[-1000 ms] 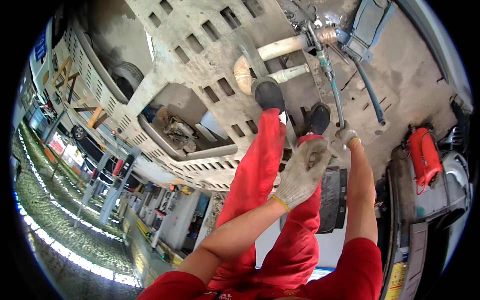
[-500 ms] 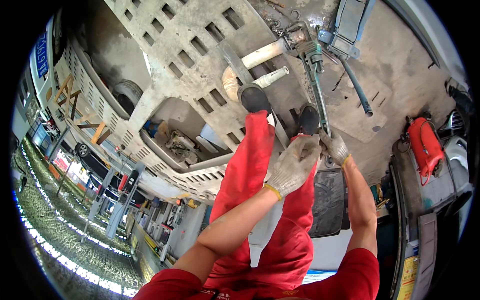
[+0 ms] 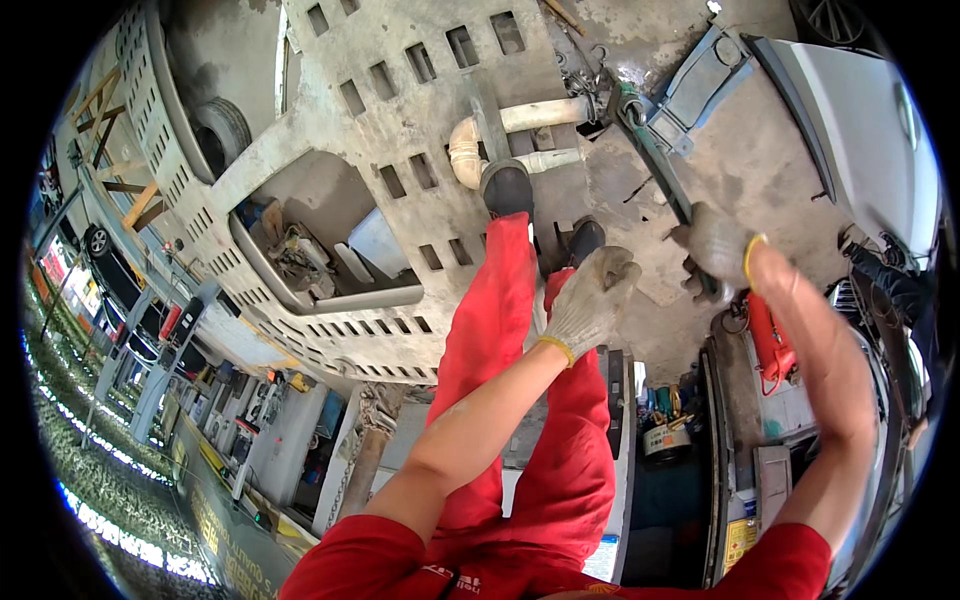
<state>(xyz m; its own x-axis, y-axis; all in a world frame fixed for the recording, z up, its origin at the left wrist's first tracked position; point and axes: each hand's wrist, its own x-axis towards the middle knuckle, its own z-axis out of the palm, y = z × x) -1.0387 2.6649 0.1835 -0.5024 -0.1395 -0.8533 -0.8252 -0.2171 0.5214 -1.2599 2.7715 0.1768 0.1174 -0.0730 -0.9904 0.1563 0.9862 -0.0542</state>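
Observation:
My left hand (image 3: 594, 302), in a pale knitted work glove, is raised over my right shin. Its fingers are loosely curled, the thumb apart, and I see nothing between them. Out to the right, my gloved right hand (image 3: 722, 243) closes round the near end of a long dark bar, which runs toward the green head of a pipe wrench (image 3: 630, 106). The wrench head lies beside the end of a pale pipe (image 3: 540, 113); I cannot tell whether its jaws touch it. My right fingers are blurred and partly hidden.
My foot rests on a slotted metal platform (image 3: 400, 130) by a pipe elbow (image 3: 466, 152). A blue floor jack (image 3: 700, 88) stands beyond the wrench. A silver car panel (image 3: 850, 130) and a red cylinder (image 3: 767, 345) are at the right. A tyre (image 3: 222, 132) lies far left.
My right hand has moved away from the left, out to the right, and the wrench handle has swung right. My left hand stays curled over my shin. The view has turned.

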